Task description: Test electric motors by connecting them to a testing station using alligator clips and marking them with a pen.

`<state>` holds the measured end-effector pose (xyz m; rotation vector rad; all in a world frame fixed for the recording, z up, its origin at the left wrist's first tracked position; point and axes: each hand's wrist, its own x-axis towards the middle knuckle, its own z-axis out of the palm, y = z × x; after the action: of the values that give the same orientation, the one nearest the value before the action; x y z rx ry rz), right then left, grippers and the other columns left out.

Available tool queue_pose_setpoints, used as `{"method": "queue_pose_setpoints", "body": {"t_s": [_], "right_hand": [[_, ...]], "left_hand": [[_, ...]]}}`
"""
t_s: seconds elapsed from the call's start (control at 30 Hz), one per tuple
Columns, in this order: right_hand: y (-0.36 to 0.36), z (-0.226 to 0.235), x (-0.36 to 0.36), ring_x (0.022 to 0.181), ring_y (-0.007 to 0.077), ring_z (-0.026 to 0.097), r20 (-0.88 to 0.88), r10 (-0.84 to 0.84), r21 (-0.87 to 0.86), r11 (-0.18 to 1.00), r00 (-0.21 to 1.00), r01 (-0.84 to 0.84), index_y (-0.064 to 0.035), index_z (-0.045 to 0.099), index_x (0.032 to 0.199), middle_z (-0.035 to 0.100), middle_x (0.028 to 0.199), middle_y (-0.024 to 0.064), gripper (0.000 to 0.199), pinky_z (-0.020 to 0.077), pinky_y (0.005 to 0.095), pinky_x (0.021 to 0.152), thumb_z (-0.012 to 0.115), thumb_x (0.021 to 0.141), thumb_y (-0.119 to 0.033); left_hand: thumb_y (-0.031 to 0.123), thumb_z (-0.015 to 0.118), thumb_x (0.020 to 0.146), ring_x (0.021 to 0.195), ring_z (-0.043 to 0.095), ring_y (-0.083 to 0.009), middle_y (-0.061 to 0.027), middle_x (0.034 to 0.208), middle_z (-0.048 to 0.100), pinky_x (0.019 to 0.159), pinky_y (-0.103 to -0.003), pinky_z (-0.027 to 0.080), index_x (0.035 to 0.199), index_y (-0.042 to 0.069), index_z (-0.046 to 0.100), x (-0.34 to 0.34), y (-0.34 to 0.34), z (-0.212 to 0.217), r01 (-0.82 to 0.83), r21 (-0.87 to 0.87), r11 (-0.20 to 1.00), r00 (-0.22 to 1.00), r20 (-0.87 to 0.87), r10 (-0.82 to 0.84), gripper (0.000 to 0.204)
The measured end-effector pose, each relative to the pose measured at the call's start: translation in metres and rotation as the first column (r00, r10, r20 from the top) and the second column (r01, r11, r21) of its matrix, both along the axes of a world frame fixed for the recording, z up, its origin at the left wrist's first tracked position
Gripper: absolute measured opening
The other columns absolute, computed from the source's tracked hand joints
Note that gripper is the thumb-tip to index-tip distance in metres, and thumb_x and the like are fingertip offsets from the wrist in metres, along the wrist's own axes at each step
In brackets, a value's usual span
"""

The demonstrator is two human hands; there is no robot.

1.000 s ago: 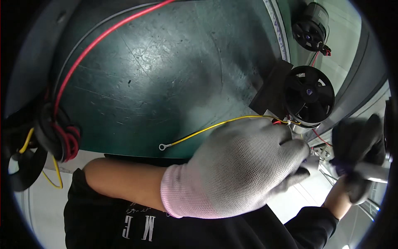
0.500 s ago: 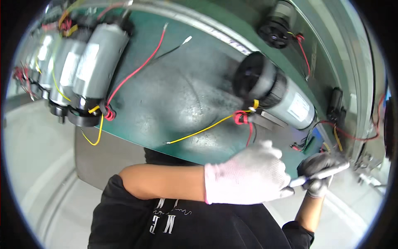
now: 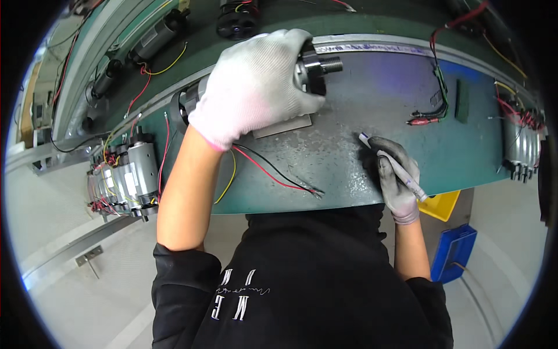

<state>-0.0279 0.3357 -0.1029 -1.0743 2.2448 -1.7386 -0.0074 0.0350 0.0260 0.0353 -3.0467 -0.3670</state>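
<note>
My left hand [image 3: 256,87], in a white glove, is closed over the body of a grey cylindrical motor [image 3: 312,71] at the far side of the green tabletop. The motor's black end and toothed shaft stick out to the right of my fingers; most of its body is hidden under the glove. Red and black wires [image 3: 279,174] with bare ends trail from below my wrist toward the near edge, beside a yellow wire [image 3: 233,174]. A white marker pen [image 3: 408,179] is held in my right hand [image 3: 400,180], its glove smudged dark, with the blue-ringed end pointing up-left.
Several grey motors with wires [image 3: 136,171] are grouped at the left, others [image 3: 520,136] at the right. Wired clip leads [image 3: 427,119] lie at the back right. Beyond the metal rail [image 3: 372,46] are more motors [image 3: 157,38]. Yellow [image 3: 442,205] and blue bins [image 3: 456,253] stand below the right edge.
My hands, together at the pen before, are now apart. The left has gone over to the motor and grasped it; the right still holds the pen. The view has turned rightward.
</note>
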Motion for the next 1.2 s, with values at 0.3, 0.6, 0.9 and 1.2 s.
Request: {"method": "queue_pose_setpoints", "body": {"t_s": [0.3,0.6,0.9,1.2], "right_hand": [[0.004,-0.002,0.004,0.107,0.0269,0.075,0.152,0.020,-0.018,1.000,0.988,-0.017,0.0060,0.071,0.128,0.077,0.122,0.0183,0.026,0.0570,0.0351,0.097,0.067,0.105,-0.005],[-0.003,-0.008,0.010,0.118,0.0303,0.073,-0.029,-0.174,0.033,0.984,0.984,0.175,0.0052,0.069,0.132,0.075,0.127,0.0207,0.032,0.0535,0.0376,0.104,0.063,0.110,-0.017],[-0.018,-0.006,0.011,0.110,0.0321,0.076,-0.080,-0.204,0.104,0.972,0.976,0.212,0.0047,0.067,0.134,0.076,0.122,0.0199,0.041,0.0560,0.0397,0.101,0.066,0.110,-0.029],[-0.015,-0.020,0.016,0.108,0.0306,0.075,-0.066,-0.269,0.183,0.943,0.961,0.277,0.0051,0.067,0.133,0.077,0.118,0.0207,0.045,0.0563,0.0406,0.100,0.065,0.110,-0.033]], "left_hand": [[0.034,0.092,0.068,0.099,0.075,-0.0371,-0.0174,0.101,0.071,0.089,-0.048,0.061,0.123,0.001,0.070,0.021,0.010,-0.006,-0.047,-0.171,0.984,0.963,-0.269,-0.001,0.068],[0.040,0.082,0.085,0.107,0.076,-0.0264,-0.0130,0.118,0.078,0.098,-0.041,0.060,0.133,-0.002,0.067,0.047,-0.083,-0.020,-0.134,0.609,0.781,0.862,-0.317,0.395,0.065],[0.049,0.052,0.110,0.134,0.062,-0.0411,-0.0176,0.157,0.058,0.118,-0.047,0.047,0.154,0.011,0.058,-0.053,-0.385,-0.077,-0.357,-0.510,0.782,0.819,-0.574,0.000,0.059],[0.047,0.055,0.109,0.131,0.064,-0.0410,-0.0227,0.146,0.064,0.114,-0.047,0.049,0.149,0.008,0.060,-0.124,-0.363,-0.078,-0.178,-0.459,0.870,0.899,-0.435,-0.045,0.057]]}}
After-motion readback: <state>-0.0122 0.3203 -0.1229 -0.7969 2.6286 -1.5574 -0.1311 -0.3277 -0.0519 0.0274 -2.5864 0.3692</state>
